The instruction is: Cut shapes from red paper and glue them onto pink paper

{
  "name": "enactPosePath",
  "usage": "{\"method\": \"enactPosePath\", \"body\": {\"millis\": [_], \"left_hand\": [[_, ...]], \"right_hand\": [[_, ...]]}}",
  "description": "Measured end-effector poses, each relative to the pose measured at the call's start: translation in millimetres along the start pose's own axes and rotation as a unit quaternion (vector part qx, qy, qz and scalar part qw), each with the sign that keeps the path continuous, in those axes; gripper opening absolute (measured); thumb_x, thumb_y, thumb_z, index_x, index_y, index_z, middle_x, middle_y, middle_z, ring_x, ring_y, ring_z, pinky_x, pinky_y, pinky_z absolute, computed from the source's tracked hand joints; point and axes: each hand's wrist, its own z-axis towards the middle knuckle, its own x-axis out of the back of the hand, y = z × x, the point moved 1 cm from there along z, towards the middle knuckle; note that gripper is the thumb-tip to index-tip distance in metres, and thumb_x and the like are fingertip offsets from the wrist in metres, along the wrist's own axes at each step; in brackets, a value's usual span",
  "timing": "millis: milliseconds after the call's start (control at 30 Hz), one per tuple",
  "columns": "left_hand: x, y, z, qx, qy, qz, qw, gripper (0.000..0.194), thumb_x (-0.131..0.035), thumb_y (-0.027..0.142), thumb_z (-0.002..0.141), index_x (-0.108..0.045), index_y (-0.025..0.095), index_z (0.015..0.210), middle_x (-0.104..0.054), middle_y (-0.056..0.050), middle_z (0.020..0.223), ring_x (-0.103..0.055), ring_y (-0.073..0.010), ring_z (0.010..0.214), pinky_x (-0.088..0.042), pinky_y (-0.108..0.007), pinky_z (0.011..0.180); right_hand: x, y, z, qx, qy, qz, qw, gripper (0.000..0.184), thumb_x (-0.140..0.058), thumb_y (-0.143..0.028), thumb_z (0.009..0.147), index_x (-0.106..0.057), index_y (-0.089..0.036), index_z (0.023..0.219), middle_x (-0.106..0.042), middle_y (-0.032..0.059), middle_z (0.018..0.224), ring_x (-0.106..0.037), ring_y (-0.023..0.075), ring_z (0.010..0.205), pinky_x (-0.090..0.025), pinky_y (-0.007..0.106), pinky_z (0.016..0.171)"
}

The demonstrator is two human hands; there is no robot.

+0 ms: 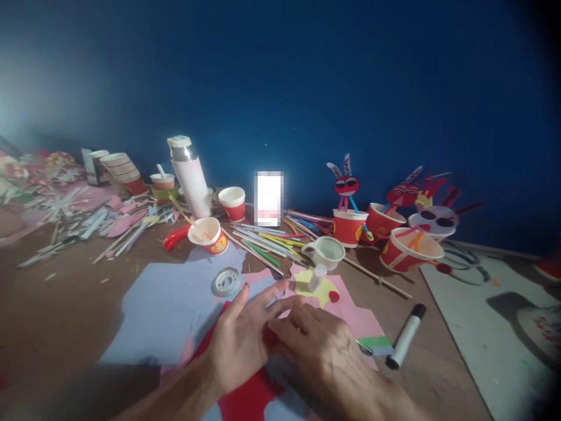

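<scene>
My left hand [239, 342] lies on a red sheet of paper [245, 400], its fingers stretched toward a pink sheet [359, 318]. My right hand [322, 351] rests beside it with fingers curled, pinching something small where the two hands meet; I cannot make out what. A roll of clear tape [226, 281] lies just beyond the left fingertips on a lilac sheet [162, 304]. A glue stick [316, 278] lies on a yellow cut-out [325, 290]. A black-capped marker [405, 336] lies right of my right hand.
Red paper cups [209, 235] and cup figures with paper faces [348, 225] stand along the blue wall. A white mug [326, 252], coloured sticks [267, 240], a thermos [190, 175], and heaps of paper scraps [74, 210] crowd the brown table. A white board [491, 327] lies at the right.
</scene>
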Motion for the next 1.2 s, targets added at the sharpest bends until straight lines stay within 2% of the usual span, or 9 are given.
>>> {"method": "enactPosePath", "body": {"millis": [200, 300, 367, 500, 600, 800, 967, 1100, 1200], "left_hand": [[0.2, -1, 4, -0.001, 0.004, 0.012, 1.0, 0.057, -0.028, 0.051, 0.093, -0.048, 0.012, 0.129, -0.056, -0.018, 0.123, -0.057, -0.0221, 0.101, -0.037, -0.031, 0.09], [-0.7, 1, 3, -0.024, 0.009, 0.055, 0.998, 0.052, -0.035, 0.05, 0.091, -0.057, 0.011, 0.118, -0.058, -0.018, 0.12, -0.053, -0.0261, 0.111, -0.036, -0.033, 0.093], [-1.6, 4, -1, -0.074, 0.024, 0.128, 0.989, 0.045, -0.043, 0.047, 0.089, -0.062, 0.011, 0.108, -0.061, -0.017, 0.115, -0.053, -0.0268, 0.109, -0.038, -0.034, 0.091], [-6.2, 13, -10, -0.185, 0.084, 0.345, 0.916, 0.022, -0.057, 0.035, 0.085, -0.066, 0.014, 0.086, -0.063, -0.007, 0.086, -0.056, -0.0184, 0.084, -0.042, -0.027, 0.078], [-12.3, 16, -11, -0.149, 0.118, 0.473, 0.86, 0.017, -0.064, 0.032, 0.08, -0.064, 0.015, 0.078, -0.057, -0.002, 0.072, -0.051, -0.0137, 0.07, -0.04, -0.023, 0.066], [-27.5, 16, 5, -0.114, 0.131, 0.557, 0.812, 0.018, -0.065, 0.032, 0.077, -0.061, 0.015, 0.073, -0.051, 0.001, 0.064, -0.044, -0.0109, 0.059, -0.035, -0.02, 0.054], [-28.3, 20, 6, -0.095, 0.132, 0.65, 0.743, 0.019, -0.061, 0.033, 0.081, -0.064, 0.016, 0.075, -0.055, 0.001, 0.062, -0.047, -0.012, 0.057, -0.034, -0.02, 0.051], [-11.8, 23, -4, -0.184, 0.177, 0.665, 0.702, 0.019, -0.061, 0.028, 0.081, -0.069, 0.02, 0.096, -0.069, -0.005, 0.085, -0.059, -0.0203, 0.076, -0.044, -0.023, 0.067], [-2.2, 18, -13, -0.237, 0.102, 0.727, 0.636, 0.019, -0.059, 0.018, 0.081, -0.07, 0.022, 0.096, -0.068, -0.007, 0.093, -0.059, -0.0224, 0.086, -0.043, -0.026, 0.078]], "right_hand": [[-10, 3, -3, 0.046, 0.067, 0.024, 0.996, 0.014, -0.049, -0.006, 0.08, -0.056, -0.017, 0.076, -0.062, 0.0041, 0.073, -0.055, 0.0179, 0.064, -0.041, 0.027, 0.055], [-3, 6, -3, 0.065, 0.086, 0.051, 0.993, 0.017, -0.045, -0.007, 0.085, -0.059, -0.017, 0.086, -0.065, 0.0047, 0.079, -0.058, 0.0176, 0.07, -0.044, 0.027, 0.06], [3, 8, -4, 0.078, 0.09, 0.044, 0.992, 0.021, -0.045, -0.008, 0.087, -0.059, -0.016, 0.1, -0.068, 0.0066, 0.089, -0.06, 0.0188, 0.075, -0.045, 0.03, 0.065], [13, 12, -1, 0.061, 0.118, 0.065, 0.989, 0.024, -0.044, -0.008, 0.087, -0.06, -0.016, 0.103, -0.07, 0.007, 0.086, -0.062, 0.0189, 0.072, -0.045, 0.03, 0.065], [19, 15, 3, -0.012, 0.122, 0.131, 0.984, 0.02, -0.046, -0.011, 0.088, -0.064, -0.018, 0.091, -0.069, 0.005, 0.078, -0.062, 0.0176, 0.072, -0.045, 0.028, 0.067], [40, 19, 12, -0.159, 0.04, 0.201, 0.966, 0.016, -0.051, -0.016, 0.087, -0.065, -0.018, 0.079, -0.067, 0.0008, 0.073, -0.06, 0.0133, 0.067, -0.041, 0.022, 0.062], [44, 24, 14, -0.201, -0.079, 0.092, 0.972, 0.02, -0.05, -0.014, 0.086, -0.061, -0.018, 0.07, -0.065, -0.0014, 0.063, -0.057, 0.0117, 0.056, -0.033, 0.021, 0.051], [23, 27, 11, -0.199, -0.191, -0.044, 0.96, 0.021, -0.049, -0.013, 0.085, -0.066, -0.018, 0.074, -0.072, 0.0038, 0.071, -0.066, 0.018, 0.066, -0.034, 0.024, 0.054], [5, 27, 8, -0.203, -0.213, -0.078, 0.953, 0.019, -0.049, -0.009, 0.084, -0.066, -0.015, 0.077, -0.072, 0.0081, 0.072, -0.067, 0.0207, 0.065, -0.036, 0.025, 0.052]]}}
